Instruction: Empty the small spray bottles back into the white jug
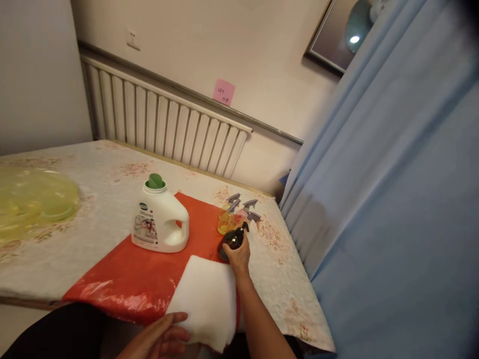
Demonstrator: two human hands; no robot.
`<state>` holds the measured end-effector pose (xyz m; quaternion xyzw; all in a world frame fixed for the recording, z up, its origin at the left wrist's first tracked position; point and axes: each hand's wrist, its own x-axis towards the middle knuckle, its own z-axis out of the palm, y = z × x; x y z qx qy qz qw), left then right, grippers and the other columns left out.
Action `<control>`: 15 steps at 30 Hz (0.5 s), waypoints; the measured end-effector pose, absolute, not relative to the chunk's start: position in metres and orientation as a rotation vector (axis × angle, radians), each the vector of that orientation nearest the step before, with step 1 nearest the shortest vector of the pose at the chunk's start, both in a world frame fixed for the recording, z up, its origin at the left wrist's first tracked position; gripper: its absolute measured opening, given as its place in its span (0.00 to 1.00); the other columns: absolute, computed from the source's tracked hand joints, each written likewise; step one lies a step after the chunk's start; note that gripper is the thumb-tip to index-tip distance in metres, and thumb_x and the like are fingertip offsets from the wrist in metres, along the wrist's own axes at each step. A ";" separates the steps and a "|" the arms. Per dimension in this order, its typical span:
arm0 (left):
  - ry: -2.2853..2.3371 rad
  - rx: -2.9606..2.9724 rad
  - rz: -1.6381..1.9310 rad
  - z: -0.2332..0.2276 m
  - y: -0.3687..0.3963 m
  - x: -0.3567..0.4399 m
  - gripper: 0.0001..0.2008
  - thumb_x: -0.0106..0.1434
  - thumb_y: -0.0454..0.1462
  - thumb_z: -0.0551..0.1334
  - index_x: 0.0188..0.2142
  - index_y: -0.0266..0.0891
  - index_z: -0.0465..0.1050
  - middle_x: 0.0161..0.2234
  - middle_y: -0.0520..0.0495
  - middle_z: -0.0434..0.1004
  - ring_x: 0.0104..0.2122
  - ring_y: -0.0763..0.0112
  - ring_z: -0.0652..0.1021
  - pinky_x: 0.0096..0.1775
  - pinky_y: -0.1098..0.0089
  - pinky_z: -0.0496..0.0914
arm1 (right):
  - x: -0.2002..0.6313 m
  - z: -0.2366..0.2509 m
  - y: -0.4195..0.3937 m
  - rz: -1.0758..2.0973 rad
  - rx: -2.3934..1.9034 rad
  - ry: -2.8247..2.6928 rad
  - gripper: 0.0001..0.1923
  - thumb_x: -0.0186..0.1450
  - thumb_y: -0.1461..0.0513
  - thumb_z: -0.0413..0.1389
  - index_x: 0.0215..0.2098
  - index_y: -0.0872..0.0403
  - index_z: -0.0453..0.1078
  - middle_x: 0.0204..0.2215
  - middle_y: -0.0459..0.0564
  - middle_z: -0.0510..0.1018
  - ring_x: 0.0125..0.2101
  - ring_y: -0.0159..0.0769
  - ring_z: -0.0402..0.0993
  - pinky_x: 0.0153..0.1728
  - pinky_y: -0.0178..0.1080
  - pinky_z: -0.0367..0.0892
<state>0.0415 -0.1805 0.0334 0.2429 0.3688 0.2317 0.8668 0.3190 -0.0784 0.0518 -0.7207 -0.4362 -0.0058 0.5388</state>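
White cloth (205,299) lies folded on a red plastic mat (142,279), its near edge touched by the fingertips of the left hand (160,339), which rests open and flat. Beyond it, the right hand (237,257) grips a dark spray bottle (232,241). Just past that hand stand yellow spray bottles (234,214); to its left, a white detergent jug (159,219).
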 end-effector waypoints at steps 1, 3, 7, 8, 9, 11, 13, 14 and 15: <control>0.789 0.505 0.495 0.033 -0.180 0.040 0.28 0.52 0.53 0.68 0.46 0.37 0.74 0.34 0.40 0.84 0.31 0.62 0.81 0.32 0.69 0.72 | 0.320 0.049 -0.072 -0.021 -1.708 -1.053 0.45 0.47 0.59 0.65 0.61 0.61 0.59 0.56 0.63 0.70 0.56 0.51 0.66 0.58 0.47 0.61; 0.806 0.502 0.514 0.032 -0.178 0.037 0.30 0.50 0.55 0.68 0.45 0.37 0.75 0.34 0.39 0.84 0.31 0.62 0.81 0.31 0.68 0.72 | 0.321 0.043 -0.062 -0.031 -1.702 -1.074 0.45 0.47 0.59 0.64 0.61 0.61 0.58 0.57 0.62 0.69 0.57 0.50 0.65 0.59 0.47 0.59; 0.823 0.534 0.527 0.033 -0.176 0.031 0.30 0.50 0.56 0.67 0.45 0.38 0.75 0.35 0.40 0.84 0.32 0.61 0.81 0.32 0.68 0.73 | 0.324 0.027 -0.048 -0.027 -1.720 -1.082 0.45 0.48 0.58 0.65 0.61 0.61 0.58 0.54 0.63 0.70 0.55 0.50 0.66 0.57 0.47 0.60; 0.825 0.547 0.528 0.033 -0.176 0.030 0.30 0.50 0.56 0.67 0.45 0.38 0.75 0.35 0.40 0.84 0.32 0.61 0.81 0.33 0.67 0.73 | 0.326 0.023 -0.046 -0.021 -1.727 -1.084 0.45 0.48 0.58 0.65 0.61 0.61 0.58 0.53 0.62 0.71 0.54 0.50 0.67 0.56 0.48 0.61; 0.824 0.558 0.529 0.033 -0.175 0.029 0.29 0.51 0.56 0.67 0.45 0.38 0.75 0.36 0.40 0.84 0.33 0.61 0.81 0.33 0.67 0.73 | 0.327 0.019 -0.045 -0.015 -1.733 -1.088 0.44 0.48 0.57 0.65 0.60 0.61 0.59 0.52 0.62 0.72 0.53 0.50 0.68 0.56 0.47 0.62; 0.812 0.574 0.537 0.030 -0.174 0.029 0.29 0.51 0.56 0.67 0.45 0.39 0.75 0.36 0.40 0.83 0.33 0.62 0.81 0.33 0.68 0.73 | 0.330 0.011 -0.045 -0.008 -1.748 -1.094 0.43 0.48 0.56 0.65 0.59 0.60 0.60 0.51 0.61 0.73 0.52 0.50 0.70 0.55 0.47 0.63; 0.810 0.591 0.572 0.024 -0.171 0.031 0.27 0.51 0.56 0.67 0.43 0.39 0.75 0.33 0.42 0.83 0.30 0.64 0.80 0.30 0.69 0.73 | 0.333 0.006 -0.049 -0.011 -1.765 -1.094 0.42 0.49 0.56 0.65 0.59 0.60 0.61 0.51 0.62 0.73 0.51 0.51 0.70 0.54 0.48 0.64; 0.816 0.605 0.594 0.021 -0.169 0.032 0.27 0.50 0.55 0.68 0.42 0.39 0.75 0.32 0.44 0.83 0.29 0.64 0.80 0.29 0.69 0.72 | 0.335 0.003 -0.053 -0.016 -1.775 -1.092 0.42 0.49 0.56 0.64 0.59 0.61 0.60 0.51 0.62 0.73 0.51 0.51 0.70 0.53 0.48 0.64; 0.826 0.628 0.614 0.018 -0.168 0.035 0.27 0.49 0.55 0.69 0.41 0.39 0.75 0.31 0.45 0.82 0.28 0.65 0.80 0.28 0.70 0.72 | 0.337 0.001 -0.057 -0.025 -1.785 -1.089 0.41 0.50 0.57 0.64 0.59 0.61 0.60 0.51 0.63 0.73 0.52 0.52 0.70 0.53 0.48 0.65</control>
